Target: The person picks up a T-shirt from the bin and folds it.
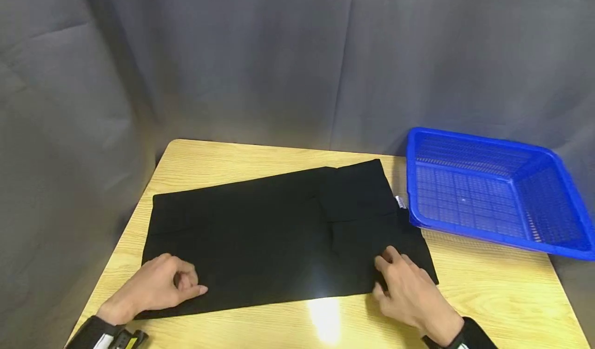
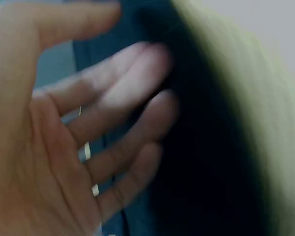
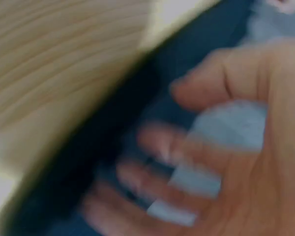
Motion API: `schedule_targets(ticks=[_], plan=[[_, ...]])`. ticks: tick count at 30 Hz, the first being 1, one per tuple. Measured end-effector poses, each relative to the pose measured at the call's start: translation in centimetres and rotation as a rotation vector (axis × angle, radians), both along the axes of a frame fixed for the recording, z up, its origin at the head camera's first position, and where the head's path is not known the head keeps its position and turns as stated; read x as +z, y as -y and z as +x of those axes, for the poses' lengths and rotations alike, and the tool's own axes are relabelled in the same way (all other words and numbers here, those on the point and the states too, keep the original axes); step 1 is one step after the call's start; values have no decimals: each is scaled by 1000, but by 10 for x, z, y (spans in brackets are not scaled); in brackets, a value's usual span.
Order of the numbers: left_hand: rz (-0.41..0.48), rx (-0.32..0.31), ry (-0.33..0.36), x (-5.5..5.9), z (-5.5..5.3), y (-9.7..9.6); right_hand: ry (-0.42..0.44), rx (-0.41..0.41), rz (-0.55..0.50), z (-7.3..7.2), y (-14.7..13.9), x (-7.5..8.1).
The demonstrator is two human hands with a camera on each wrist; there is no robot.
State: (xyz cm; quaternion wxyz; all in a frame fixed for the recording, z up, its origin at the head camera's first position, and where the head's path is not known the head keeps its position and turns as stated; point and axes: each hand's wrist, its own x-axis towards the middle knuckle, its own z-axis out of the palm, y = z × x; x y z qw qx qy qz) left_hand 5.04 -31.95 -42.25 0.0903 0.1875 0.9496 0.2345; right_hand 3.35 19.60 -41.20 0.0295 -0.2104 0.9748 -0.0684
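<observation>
A black cloth item (image 1: 241, 240), perhaps a garment, lies flat on the table with folded layers at its right end. A small white label (image 1: 400, 202) sticks out at its right edge. Over the front left corner of the cloth is my left hand (image 1: 162, 284), its fingers loosely bent and nothing held. My right hand (image 1: 409, 287) hovers at or just touches the front right part; contact cannot be told. Its thumb and fingers stand apart in the blurred right wrist view. The left wrist view shows the left palm (image 2: 54, 147) beside the dark cloth (image 2: 201, 172).
A blue plastic basket (image 1: 469, 238) stands at the back right of the wooden table (image 1: 223, 155), its near left corner close to the cloth's right edge. Behind the table hangs a grey curtain (image 1: 251, 65). A bright glare spot lies at the front.
</observation>
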Motion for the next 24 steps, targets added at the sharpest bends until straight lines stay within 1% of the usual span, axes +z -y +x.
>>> schedule_targets(ticks=[2,4,5,6,7,8,9,10,12,14,16,18,19,21,23,24], plan=[[-50,-19,-76,-5,-13,0,37,-117,-21,-7,19,0],[-124,-19,-142,-13,-30,0,52,-219,1,-25,41,-5],[-153,-26,-136,-17,-37,0,74,-255,25,-36,51,-8],[-173,-32,-102,-21,-41,-2,102,-282,42,-47,61,-11],[-189,-28,-65,-26,-42,-5,134,-298,55,-57,68,-15],[-197,-14,-27,-29,-40,-10,166,-309,62,-68,74,-18],[-209,3,15,-32,-35,-18,196,-309,67,-78,77,-20],[-224,28,50,-35,-27,-28,229,-305,65,-88,79,-22],[-257,95,107,-39,-6,-55,286,-284,59,-105,81,-24],[-329,171,127,-43,18,-88,318,-248,42,-121,81,-26],[-414,253,143,-46,38,-122,324,-194,29,-135,83,-26],[-506,339,119,-49,52,-155,304,-115,25,-147,87,-26],[-558,381,94,-51,57,-171,290,-69,31,-152,90,-26],[-615,469,51,-56,65,-199,265,26,59,-159,96,-26],[-675,539,-55,-64,70,-221,253,126,84,-162,102,-26],[-688,566,-102,-67,71,-228,255,176,92,-163,105,-27]])
